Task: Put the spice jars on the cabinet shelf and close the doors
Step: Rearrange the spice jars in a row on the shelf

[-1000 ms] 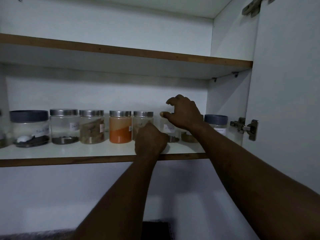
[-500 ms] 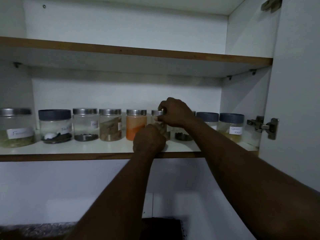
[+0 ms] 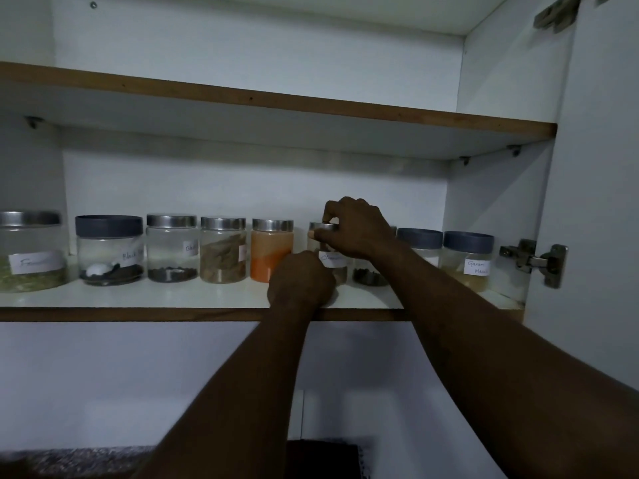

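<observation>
The shelf (image 3: 173,296) is blocked at the back by a close row of jars (image 3: 223,252); room is left along the front strip and above the lids (image 3: 223,223).

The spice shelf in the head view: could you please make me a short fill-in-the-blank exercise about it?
The right hand grips the clear glass jar by its silver metal ___.
The steel-lidded jar of orange powder stands directly ___ of it.
The white cabinet door on the right is ___.
Missing: lid; left; open.
</observation>
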Demonstrator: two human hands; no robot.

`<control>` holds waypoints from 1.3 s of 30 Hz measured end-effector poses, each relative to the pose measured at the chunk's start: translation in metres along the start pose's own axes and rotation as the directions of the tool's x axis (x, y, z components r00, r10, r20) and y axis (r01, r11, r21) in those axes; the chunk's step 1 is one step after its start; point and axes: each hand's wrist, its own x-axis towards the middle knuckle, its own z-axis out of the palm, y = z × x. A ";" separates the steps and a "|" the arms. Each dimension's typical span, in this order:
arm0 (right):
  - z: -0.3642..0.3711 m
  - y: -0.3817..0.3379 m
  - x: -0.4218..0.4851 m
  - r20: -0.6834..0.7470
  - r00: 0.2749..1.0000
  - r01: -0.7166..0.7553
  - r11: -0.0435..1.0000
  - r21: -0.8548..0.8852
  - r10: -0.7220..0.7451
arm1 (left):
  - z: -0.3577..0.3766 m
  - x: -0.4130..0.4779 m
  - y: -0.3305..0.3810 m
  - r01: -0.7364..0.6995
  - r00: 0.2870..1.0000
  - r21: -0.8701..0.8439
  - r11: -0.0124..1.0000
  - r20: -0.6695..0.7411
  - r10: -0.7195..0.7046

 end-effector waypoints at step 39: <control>0.021 -0.065 0.038 0.064 0.994 0.092 0.996 -0.013 -0.091 | -0.029 0.004 -0.061 0.237 0.971 0.025 0.971 -0.016 -0.237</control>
